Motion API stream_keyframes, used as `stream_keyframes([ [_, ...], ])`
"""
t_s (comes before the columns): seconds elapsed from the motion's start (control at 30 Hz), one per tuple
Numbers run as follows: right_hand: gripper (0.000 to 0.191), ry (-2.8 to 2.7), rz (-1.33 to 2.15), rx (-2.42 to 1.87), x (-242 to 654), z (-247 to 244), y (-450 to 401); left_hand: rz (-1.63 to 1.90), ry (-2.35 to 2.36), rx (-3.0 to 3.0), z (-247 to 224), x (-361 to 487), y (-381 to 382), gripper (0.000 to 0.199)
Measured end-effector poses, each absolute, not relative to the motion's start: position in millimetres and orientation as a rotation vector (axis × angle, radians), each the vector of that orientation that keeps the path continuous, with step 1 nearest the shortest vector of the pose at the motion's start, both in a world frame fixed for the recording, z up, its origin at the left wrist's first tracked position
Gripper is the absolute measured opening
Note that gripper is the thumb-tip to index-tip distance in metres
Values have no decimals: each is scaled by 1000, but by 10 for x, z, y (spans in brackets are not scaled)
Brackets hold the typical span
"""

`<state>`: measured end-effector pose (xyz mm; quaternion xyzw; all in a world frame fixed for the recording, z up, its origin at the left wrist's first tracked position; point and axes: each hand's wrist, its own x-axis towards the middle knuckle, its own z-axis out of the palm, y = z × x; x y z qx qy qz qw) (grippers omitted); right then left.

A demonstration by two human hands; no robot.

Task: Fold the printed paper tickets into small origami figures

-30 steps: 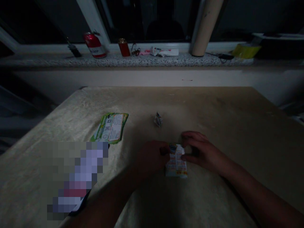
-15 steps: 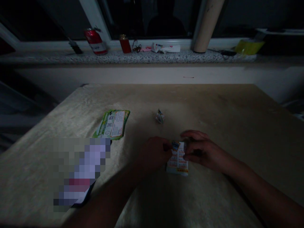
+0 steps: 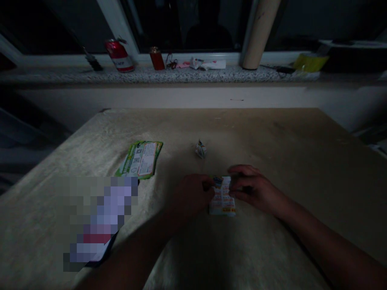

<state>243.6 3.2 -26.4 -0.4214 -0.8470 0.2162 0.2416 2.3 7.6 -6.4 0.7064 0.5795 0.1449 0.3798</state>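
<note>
Packet (image 3: pixel 222 201) (small, printed) between left (image 3: pixel 195 192) and right hands (image 3: pixel 256 188).

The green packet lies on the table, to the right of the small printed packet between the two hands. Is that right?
Not quite: the side is wrong. The head view shows the green packet on the table, to the left of the small printed packet between the left hand and right hand.

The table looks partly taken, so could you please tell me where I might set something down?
The table looks bare beyond the right hand, right of the crumpled wrapper, and between the green packet and the left edge. It is crowded around the small packet, between the left hand and right hand, and around the phone.
</note>
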Motion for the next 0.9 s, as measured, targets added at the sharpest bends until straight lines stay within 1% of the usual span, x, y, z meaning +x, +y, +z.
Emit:
stream_keyframes([
  [0.03,3,-2330,591,-1158,2435,-254,27,371,1471,1799,-58,24,73,25],
  [0.17,14,-2379,587,-1173,2435,-206,6,359,1489,1825,-7,44,57,24],
  [0.43,25,-2402,596,-1232,2418,-160,-49,364,1482,1819,-12,62,32,22],
  [0.57,22,-2381,632,-1226,2419,-152,-56,370,1464,1821,10,58,20,22],
  [0.73,3,-2334,709,-1214,2428,-199,-65,346,1480,1831,12,52,29,21],
  [0.9,6,-2352,698,-1235,2418,-217,-93,348,1501,1843,-40,50,37,22],
])
